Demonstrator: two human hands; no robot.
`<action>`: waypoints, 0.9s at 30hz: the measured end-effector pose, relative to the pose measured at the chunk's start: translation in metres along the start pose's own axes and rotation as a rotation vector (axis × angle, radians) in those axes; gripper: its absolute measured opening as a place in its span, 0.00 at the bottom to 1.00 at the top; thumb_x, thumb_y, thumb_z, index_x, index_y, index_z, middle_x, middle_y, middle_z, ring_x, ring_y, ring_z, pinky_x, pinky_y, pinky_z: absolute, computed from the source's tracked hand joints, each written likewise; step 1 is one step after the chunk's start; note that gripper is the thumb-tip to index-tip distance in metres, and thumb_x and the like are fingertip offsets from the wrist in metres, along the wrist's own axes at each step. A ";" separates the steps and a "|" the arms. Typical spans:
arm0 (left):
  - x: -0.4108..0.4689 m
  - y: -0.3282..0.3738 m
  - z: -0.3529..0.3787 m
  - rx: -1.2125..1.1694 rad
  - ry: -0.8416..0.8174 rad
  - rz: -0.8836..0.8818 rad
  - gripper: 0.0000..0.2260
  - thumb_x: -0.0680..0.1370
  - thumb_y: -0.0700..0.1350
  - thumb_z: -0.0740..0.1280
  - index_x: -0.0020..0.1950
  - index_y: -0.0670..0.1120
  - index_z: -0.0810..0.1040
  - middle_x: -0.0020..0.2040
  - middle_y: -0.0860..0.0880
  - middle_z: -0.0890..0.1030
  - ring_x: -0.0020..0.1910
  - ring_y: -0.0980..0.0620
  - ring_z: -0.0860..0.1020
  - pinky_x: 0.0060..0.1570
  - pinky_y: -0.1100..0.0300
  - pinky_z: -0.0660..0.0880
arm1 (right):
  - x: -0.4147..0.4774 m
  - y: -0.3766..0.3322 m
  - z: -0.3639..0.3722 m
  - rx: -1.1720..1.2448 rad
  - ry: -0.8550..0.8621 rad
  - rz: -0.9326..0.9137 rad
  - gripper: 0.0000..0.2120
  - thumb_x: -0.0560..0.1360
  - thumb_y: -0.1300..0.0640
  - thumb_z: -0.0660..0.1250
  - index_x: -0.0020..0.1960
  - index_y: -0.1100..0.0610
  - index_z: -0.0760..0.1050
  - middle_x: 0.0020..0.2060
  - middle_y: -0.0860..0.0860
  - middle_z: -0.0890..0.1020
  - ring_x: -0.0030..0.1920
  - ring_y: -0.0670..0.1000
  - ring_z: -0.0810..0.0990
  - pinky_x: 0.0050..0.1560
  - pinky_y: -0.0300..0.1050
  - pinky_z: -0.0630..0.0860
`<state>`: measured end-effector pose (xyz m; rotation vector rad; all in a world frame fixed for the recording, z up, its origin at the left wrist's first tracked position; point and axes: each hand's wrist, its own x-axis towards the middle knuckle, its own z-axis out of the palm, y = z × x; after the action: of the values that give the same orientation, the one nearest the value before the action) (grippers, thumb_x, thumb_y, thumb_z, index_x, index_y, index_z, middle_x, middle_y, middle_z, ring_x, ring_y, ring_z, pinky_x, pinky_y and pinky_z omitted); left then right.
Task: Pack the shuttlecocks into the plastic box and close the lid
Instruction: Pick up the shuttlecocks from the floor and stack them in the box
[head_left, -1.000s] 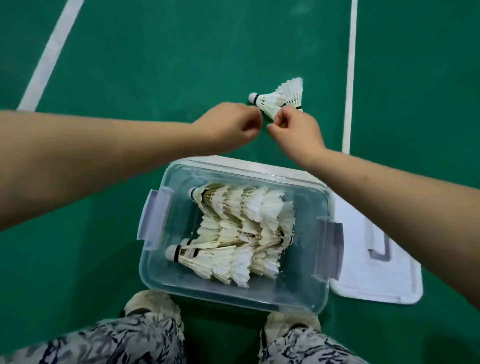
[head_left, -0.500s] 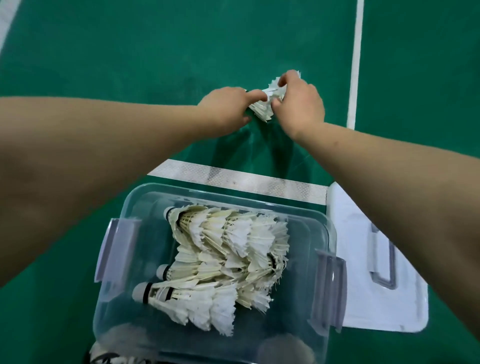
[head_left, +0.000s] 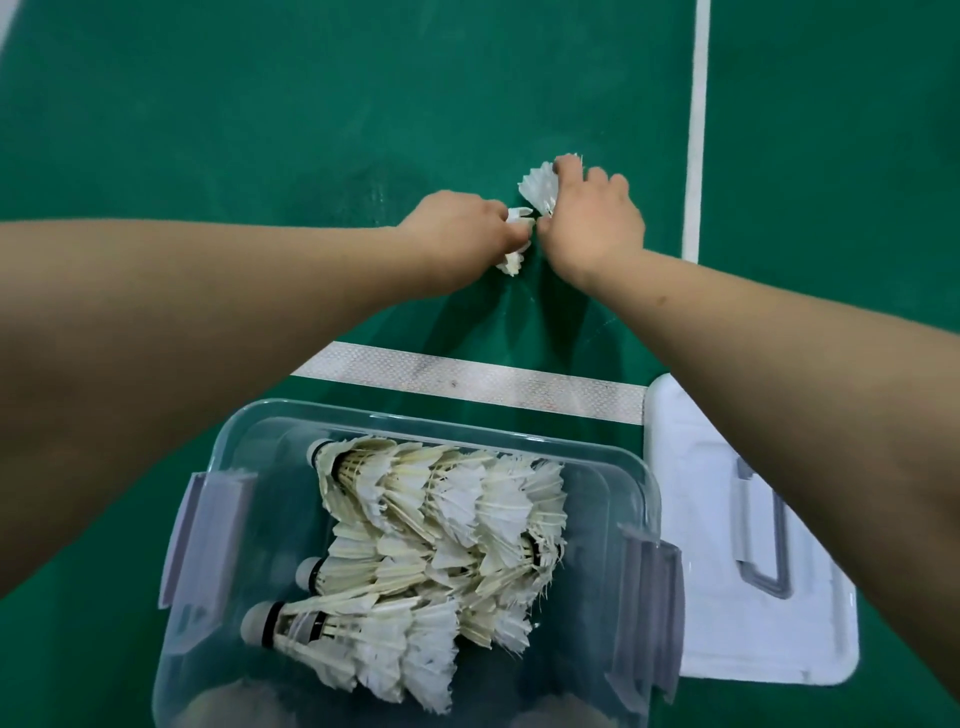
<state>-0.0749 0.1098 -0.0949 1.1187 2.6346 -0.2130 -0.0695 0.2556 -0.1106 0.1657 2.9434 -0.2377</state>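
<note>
The box (head_left: 415, 561) already holds nested shuttlecocks (head_left: 436, 525), lid (head_left: 748, 545) beside it. Farther, on the floor (head_left: 311, 130) — left hand (head_left: 457, 234) and right hand (head_left: 592, 218) each pinch 1 shuttlecock (head_left: 540, 187); hold the feathers gently, nest cork first.

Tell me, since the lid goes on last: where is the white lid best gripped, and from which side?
Probably by its long edges, from above. The white lid lies flat on the green floor beside the clear box, and the grey handle sits folded into its top, harder to pinch. Both the left hand and right hand are busy with shuttlecocks.
</note>
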 end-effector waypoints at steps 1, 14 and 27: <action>-0.001 0.002 0.001 0.005 -0.004 0.001 0.07 0.78 0.41 0.58 0.56 0.45 0.69 0.45 0.42 0.73 0.43 0.41 0.75 0.32 0.53 0.65 | 0.000 0.000 0.000 -0.013 0.005 -0.012 0.23 0.76 0.59 0.58 0.70 0.54 0.58 0.61 0.59 0.71 0.61 0.61 0.67 0.52 0.53 0.69; -0.029 0.011 0.000 -0.019 -0.008 0.072 0.11 0.80 0.49 0.54 0.52 0.44 0.71 0.44 0.43 0.75 0.43 0.41 0.74 0.34 0.54 0.65 | 0.007 0.006 -0.018 -0.295 0.026 -0.126 0.13 0.75 0.58 0.60 0.59 0.57 0.72 0.59 0.59 0.69 0.61 0.61 0.65 0.51 0.51 0.65; -0.066 0.018 -0.025 -0.098 0.073 0.001 0.11 0.80 0.51 0.55 0.53 0.45 0.71 0.46 0.43 0.77 0.44 0.42 0.75 0.37 0.54 0.68 | -0.038 0.000 -0.032 -0.184 -0.160 -0.273 0.14 0.72 0.69 0.56 0.55 0.58 0.67 0.48 0.58 0.79 0.46 0.59 0.74 0.49 0.51 0.66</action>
<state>-0.0223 0.0829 -0.0515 1.1161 2.6756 -0.0430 -0.0379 0.2576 -0.0721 -0.2693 2.8006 -0.0137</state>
